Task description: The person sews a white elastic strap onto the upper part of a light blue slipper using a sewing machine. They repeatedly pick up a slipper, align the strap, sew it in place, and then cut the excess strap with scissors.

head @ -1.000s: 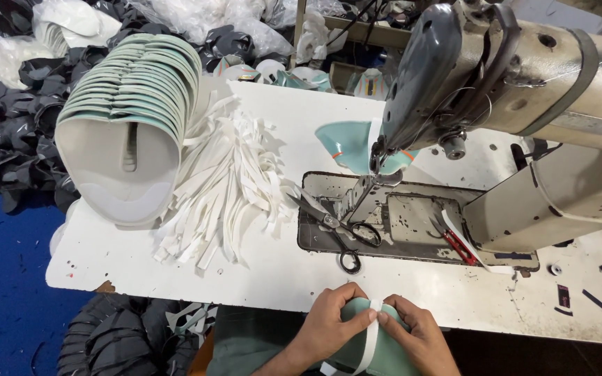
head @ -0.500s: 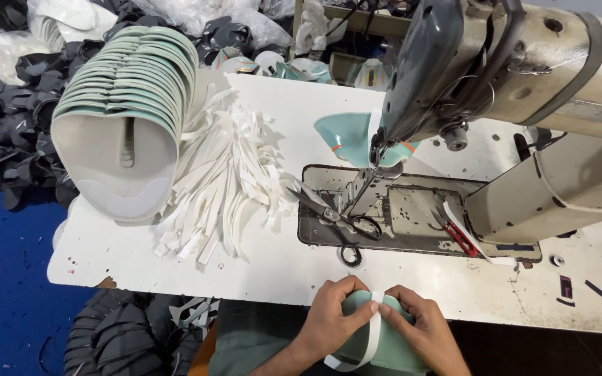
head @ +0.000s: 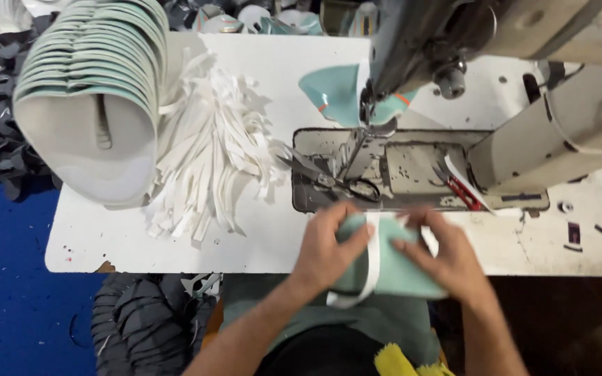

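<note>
Both my hands hold a mint-green moulded cup piece (head: 391,268) at the table's front edge. My left hand (head: 329,247) grips its left side and pins a white strap (head: 371,268) across it. My right hand (head: 447,254) grips the right side and the strap's upper end. Just beyond them stands the sewing machine (head: 496,69), its needle plate (head: 412,170) a short way in front of my fingers. Black-handled scissors (head: 332,181) lie on the plate.
A curved stack of mint-and-white cup pieces (head: 92,97) lies at the left on the white table (head: 106,237), beside a heap of white straps (head: 210,153). A finished mint piece (head: 332,90) sits behind the needle. Red-handled snips (head: 458,184) lie on the plate. Dark fabric piles lie on the blue floor.
My hands have lifted the mint piece and strap from below the table edge up toward the needle plate. The view has closed in on the machine.
</note>
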